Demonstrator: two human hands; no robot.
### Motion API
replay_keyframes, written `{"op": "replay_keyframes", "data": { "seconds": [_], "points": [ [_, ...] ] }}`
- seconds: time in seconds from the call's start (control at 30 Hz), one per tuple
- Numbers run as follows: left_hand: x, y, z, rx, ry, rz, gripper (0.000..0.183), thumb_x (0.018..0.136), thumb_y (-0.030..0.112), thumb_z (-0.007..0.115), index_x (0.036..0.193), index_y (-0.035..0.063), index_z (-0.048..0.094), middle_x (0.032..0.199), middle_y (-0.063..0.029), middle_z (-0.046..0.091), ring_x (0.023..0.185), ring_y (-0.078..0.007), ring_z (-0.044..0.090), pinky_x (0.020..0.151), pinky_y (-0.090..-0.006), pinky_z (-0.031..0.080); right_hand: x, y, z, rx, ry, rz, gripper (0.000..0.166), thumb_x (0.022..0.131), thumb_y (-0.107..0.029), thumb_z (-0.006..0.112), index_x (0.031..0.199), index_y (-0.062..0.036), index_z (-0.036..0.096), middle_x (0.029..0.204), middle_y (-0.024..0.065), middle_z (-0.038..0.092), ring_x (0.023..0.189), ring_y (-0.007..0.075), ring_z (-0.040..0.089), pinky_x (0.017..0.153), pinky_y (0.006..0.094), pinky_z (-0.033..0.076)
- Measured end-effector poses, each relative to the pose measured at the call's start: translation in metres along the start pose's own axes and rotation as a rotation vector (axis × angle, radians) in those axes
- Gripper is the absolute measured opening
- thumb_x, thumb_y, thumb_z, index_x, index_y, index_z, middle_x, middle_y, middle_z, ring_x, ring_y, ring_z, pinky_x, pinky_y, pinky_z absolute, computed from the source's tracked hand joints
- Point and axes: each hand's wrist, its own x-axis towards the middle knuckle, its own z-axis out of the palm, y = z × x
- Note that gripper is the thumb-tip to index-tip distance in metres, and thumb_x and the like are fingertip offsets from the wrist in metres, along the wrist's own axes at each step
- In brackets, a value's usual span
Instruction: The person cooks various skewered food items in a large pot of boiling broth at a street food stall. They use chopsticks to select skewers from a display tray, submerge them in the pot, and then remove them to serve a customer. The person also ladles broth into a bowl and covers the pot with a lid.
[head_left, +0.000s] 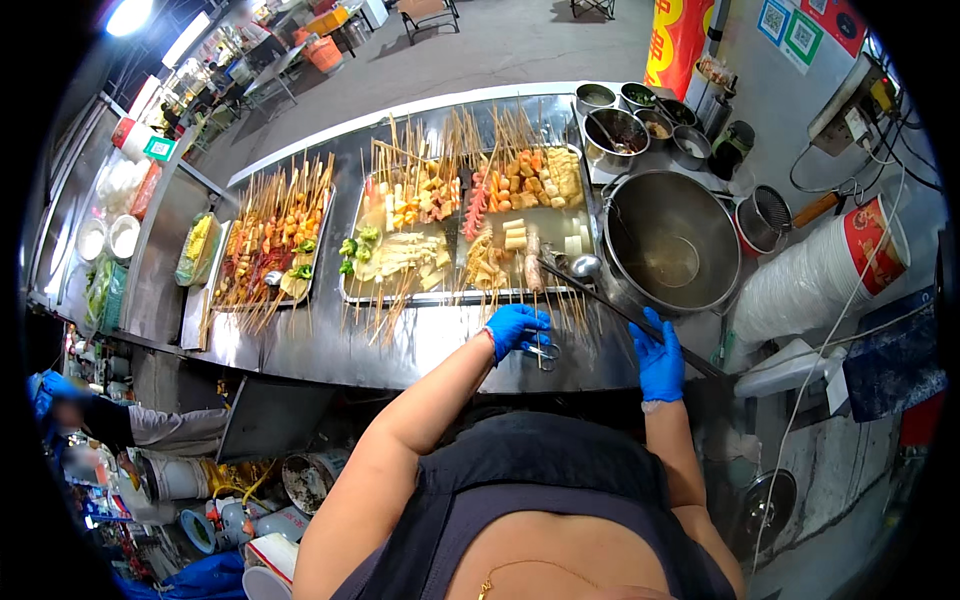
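My left hand (517, 330), in a blue glove, has its fingers closed on the stick of a skewer. A pale, speckled sausage-like piece (533, 259) is on that skewer and leans over the near rim of the steel broth tray (420, 298). Just below these fingers, small scissors (545, 352) lie on the steel counter. My right hand (660, 356), also blue-gloved, is held up with its fingers apart and nothing in it. Beside it passes the dark handle of a ladle (585, 266), whose bowl rests at the tray's right end. Whether the hand touches the handle is unclear.
A deep steel pot (720, 292) of liquid stands right of the tray, with sauce bowls (616, 154) behind. Stacked paper bowls (795, 277) lean further right. Another tray of sauced skewers (274, 232) sits at left. A person (112, 420) is at lower left.
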Motion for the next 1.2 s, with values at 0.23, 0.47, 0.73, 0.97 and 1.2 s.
{"op": "replay_keyframes", "data": {
  "seconds": [0.23,0.47,0.73,0.97,1.2],
  "points": [
    [0.009,0.000,-0.007,0.862,0.214,0.053,0.017,0.072,0.009,0.059,0.085,-0.0013,0.058,0.072,-0.0130,0.062,0.057,-0.0206,0.062,0.043,-0.0300,0.047,-0.016,-0.010,0.006,-0.224,0.015,-0.144,0.034,0.090,-0.031,0.043,0.113,-0.0079,0.052,0.116,0.0058,0.056,0.094,0.0195,0.059,0.067,0.0237,0.046],
    [-0.025,-0.002,0.023,0.470,0.104,-0.010,0.065,0.076,0.018,0.058,0.130,-0.0037,0.029,0.088,-0.0120,0.062,0.072,-0.0208,0.063,0.056,-0.0304,0.046,-0.031,-0.056,0.007,-0.276,0.258,-0.572,0.041,0.091,-0.035,0.041,0.114,-0.0039,0.054,0.112,0.0073,0.057,0.100,0.0192,0.055,0.081,0.0296,0.040],
    [-0.060,-0.010,0.020,0.185,-0.245,-0.106,0.027,0.084,0.015,0.051,0.110,0.0074,0.056,0.087,-0.0022,0.063,0.071,-0.0077,0.056,0.061,-0.0210,0.045,-0.029,-0.069,-0.018,-0.975,0.239,-0.848,0.035,0.091,-0.023,0.040,0.107,0.0043,0.056,0.108,0.0145,0.058,0.100,0.0215,0.055,0.089,0.0329,0.041],
    [-0.055,-0.025,0.003,0.160,-0.128,-0.045,0.027,0.084,0.017,0.050,0.108,0.0068,0.056,0.085,-0.0015,0.062,0.073,-0.0077,0.057,0.059,-0.0203,0.041,-0.006,-0.065,-0.009,-0.660,0.140,-0.563,0.039,0.093,-0.029,0.038,0.107,0.0017,0.057,0.107,0.0121,0.059,0.099,0.0252,0.055,0.088,0.0357,0.042],
    [-0.071,-0.024,0.002,0.094,-0.119,-0.059,0.032,0.086,0.024,0.051,0.113,0.0085,0.053,0.088,-0.0005,0.058,0.072,-0.0085,0.054,0.060,-0.0209,0.040,0.060,-0.057,-0.019,-0.419,0.331,-0.453,0.038,0.089,-0.035,0.045,0.103,-0.0021,0.059,0.103,0.0085,0.059,0.089,0.0222,0.058,0.074,0.0302,0.045]
  ]
}}
